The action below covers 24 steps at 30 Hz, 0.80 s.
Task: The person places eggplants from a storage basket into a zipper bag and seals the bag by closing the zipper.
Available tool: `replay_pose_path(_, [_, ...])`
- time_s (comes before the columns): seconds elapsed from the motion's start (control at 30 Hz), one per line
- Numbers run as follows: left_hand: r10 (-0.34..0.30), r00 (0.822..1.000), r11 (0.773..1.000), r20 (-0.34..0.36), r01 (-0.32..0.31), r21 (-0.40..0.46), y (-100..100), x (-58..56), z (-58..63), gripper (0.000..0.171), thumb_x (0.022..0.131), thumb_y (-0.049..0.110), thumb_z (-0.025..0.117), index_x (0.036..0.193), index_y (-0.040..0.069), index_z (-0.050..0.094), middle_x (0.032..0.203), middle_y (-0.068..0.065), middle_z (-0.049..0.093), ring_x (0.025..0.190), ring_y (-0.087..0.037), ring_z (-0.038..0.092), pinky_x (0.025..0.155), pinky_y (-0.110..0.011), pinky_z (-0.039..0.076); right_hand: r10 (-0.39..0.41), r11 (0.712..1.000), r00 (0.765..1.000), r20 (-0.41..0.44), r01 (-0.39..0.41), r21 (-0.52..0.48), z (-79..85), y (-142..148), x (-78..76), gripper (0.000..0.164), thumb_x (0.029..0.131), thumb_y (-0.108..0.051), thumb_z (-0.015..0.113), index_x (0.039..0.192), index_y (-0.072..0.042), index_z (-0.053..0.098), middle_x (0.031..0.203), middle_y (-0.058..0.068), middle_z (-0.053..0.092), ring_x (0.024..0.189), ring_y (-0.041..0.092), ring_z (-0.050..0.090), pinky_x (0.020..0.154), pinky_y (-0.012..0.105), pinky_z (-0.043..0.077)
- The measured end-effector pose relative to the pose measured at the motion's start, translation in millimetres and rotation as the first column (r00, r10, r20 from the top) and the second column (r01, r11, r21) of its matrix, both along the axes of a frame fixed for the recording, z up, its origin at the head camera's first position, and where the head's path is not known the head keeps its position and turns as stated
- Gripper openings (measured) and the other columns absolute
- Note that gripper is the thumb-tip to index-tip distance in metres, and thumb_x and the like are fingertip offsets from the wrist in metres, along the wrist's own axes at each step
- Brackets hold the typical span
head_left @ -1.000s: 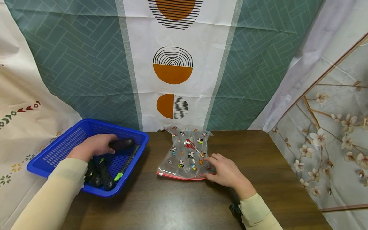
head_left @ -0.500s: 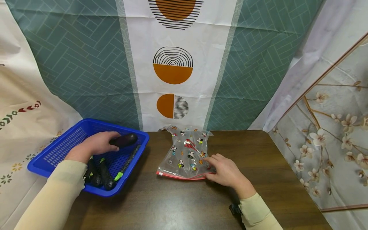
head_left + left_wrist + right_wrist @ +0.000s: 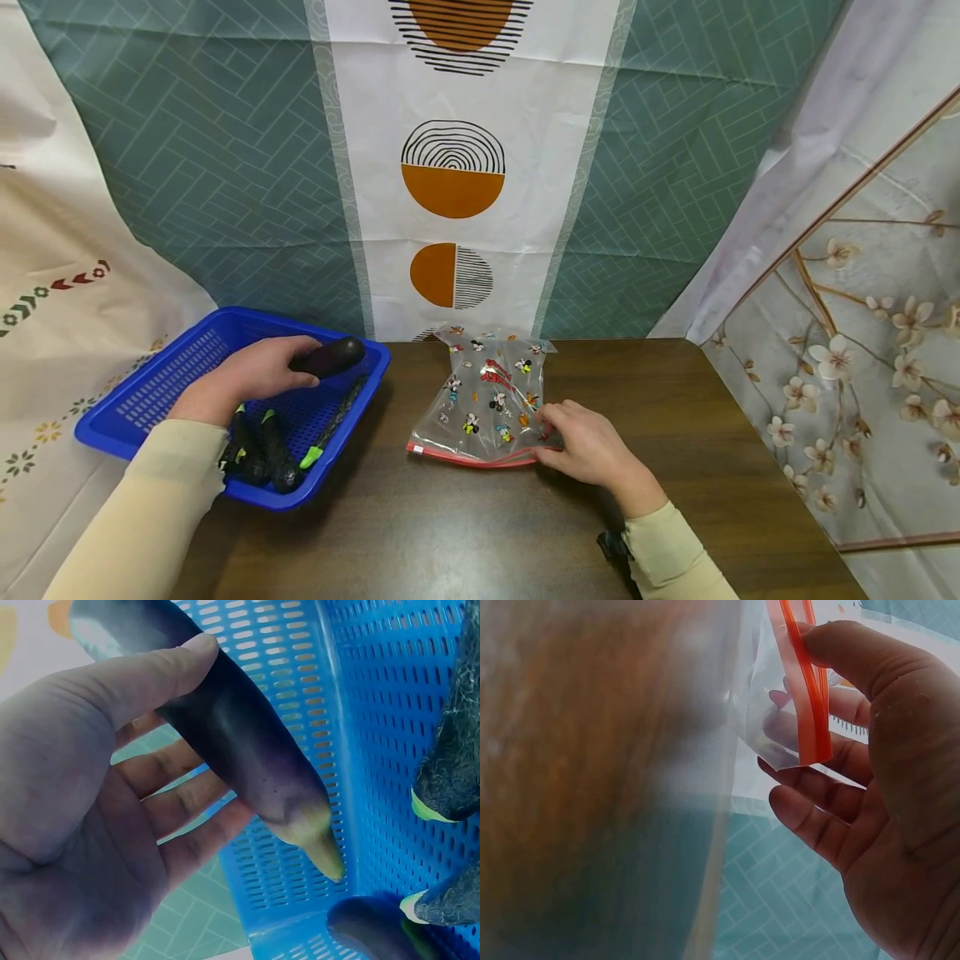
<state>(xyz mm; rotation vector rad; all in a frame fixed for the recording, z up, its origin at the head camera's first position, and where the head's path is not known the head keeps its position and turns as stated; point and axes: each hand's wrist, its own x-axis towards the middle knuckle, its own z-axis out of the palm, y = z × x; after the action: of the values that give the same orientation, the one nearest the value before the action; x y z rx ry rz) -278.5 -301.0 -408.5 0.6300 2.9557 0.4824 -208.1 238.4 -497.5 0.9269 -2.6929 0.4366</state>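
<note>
My left hand [image 3: 258, 373] grips a dark purple eggplant [image 3: 333, 357] over the blue basket [image 3: 379, 372]. In the left wrist view the thumb lies across the eggplant [image 3: 247, 742], with the fingers behind it and its pale stem end pointing down. My right hand [image 3: 588, 446] pinches the near right corner of a clear zip bag [image 3: 480, 429] printed with cartoon figures. Thumb and fingers meet at its red zip strip [image 3: 810, 712] in the right wrist view. The bag lies flat on the table.
Several dark, long vegetables [image 3: 279, 454] with green ends lie in the basket, some with a rough, net-like surface. Brown wooden tabletop [image 3: 390, 542] extends in front of the bag. A patterned curtain [image 3: 450, 192] hangs behind the table.
My left hand has lifted the eggplant a little and shifted it slightly right within the basket area. My right hand stays at the bag's corner.
</note>
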Motion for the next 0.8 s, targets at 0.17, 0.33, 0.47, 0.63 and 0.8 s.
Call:
replay_pose_path(0.17, [0.010, 1.000, 1.000, -0.005, -0.010, 0.007, 1, 3.0, 4.5, 0.057, 0.099, 0.025, 0.085, 0.145, -0.002, 0.066, 0.134, -0.025, 0.073, 0.120, -0.045, 0.070, 0.104, -0.069, 0.053, 0.031, 1.000, 0.999, -0.022, -0.031, 0.001, -0.8, 0, -0.8, 0.032, 0.086, -0.031, 0.094, 0.099, -0.020, 0.067, 0.092, -0.005, 0.066, 0.082, 0.011, 0.056, 0.065, 0.032, 0.051])
replay_pose_path(0.33, [0.010, 1.000, 1.000, -0.008, -0.009, 0.015, 4, 5.5, 9.6, 0.058, 0.100, 0.027, 0.084, 0.148, -0.001, 0.065, 0.133, -0.024, 0.074, 0.119, -0.043, 0.070, 0.104, -0.068, 0.053, 0.071, 0.997, 0.996, -0.045, -0.071, 0.007, -2.1, 1, -2.4, 0.020, 0.088, -0.030, 0.094, 0.098, -0.023, 0.077, 0.097, -0.009, 0.069, 0.090, 0.013, 0.061, 0.070, 0.034, 0.057])
replay_pose_path(0.47, [0.007, 1.000, 1.000, -0.011, -0.007, 0.014, 8, 6.8, 12.3, 0.061, 0.101, 0.030, 0.083, 0.150, 0.000, 0.063, 0.137, -0.025, 0.072, 0.123, -0.045, 0.069, 0.106, -0.069, 0.052, 0.093, 0.996, 0.993, -0.068, -0.092, 0.005, -2.3, 1, -2.9, 0.018, 0.089, -0.029, 0.094, 0.096, -0.024, 0.079, 0.097, -0.009, 0.069, 0.090, 0.013, 0.062, 0.071, 0.035, 0.058])
replay_pose_path(0.63, [0.009, 1.000, 1.000, -0.019, -0.008, 0.021, 12, 10.3, 16.1, 0.059, 0.101, 0.031, 0.083, 0.149, 0.002, 0.065, 0.133, -0.022, 0.074, 0.117, -0.041, 0.071, 0.102, -0.068, 0.054, 0.104, 0.994, 0.989, -0.102, -0.105, -0.005, -3.4, 1, -3.2, 0.019, 0.089, -0.028, 0.095, 0.092, -0.024, 0.077, 0.095, -0.008, 0.069, 0.090, 0.014, 0.062, 0.071, 0.035, 0.058])
replay_pose_path(0.8, [0.010, 1.000, 0.999, -0.029, -0.009, 0.032, 17, 13.6, 20.4, 0.056, 0.100, 0.031, 0.084, 0.146, 0.005, 0.067, 0.125, -0.015, 0.078, 0.110, -0.035, 0.073, 0.098, -0.065, 0.056, 0.119, 0.993, 0.983, -0.138, -0.120, 0.003, -4.2, 1, -4.2, 0.017, 0.088, -0.027, 0.096, 0.089, -0.024, 0.079, 0.093, -0.008, 0.069, 0.098, 0.016, 0.065, 0.077, 0.037, 0.061])
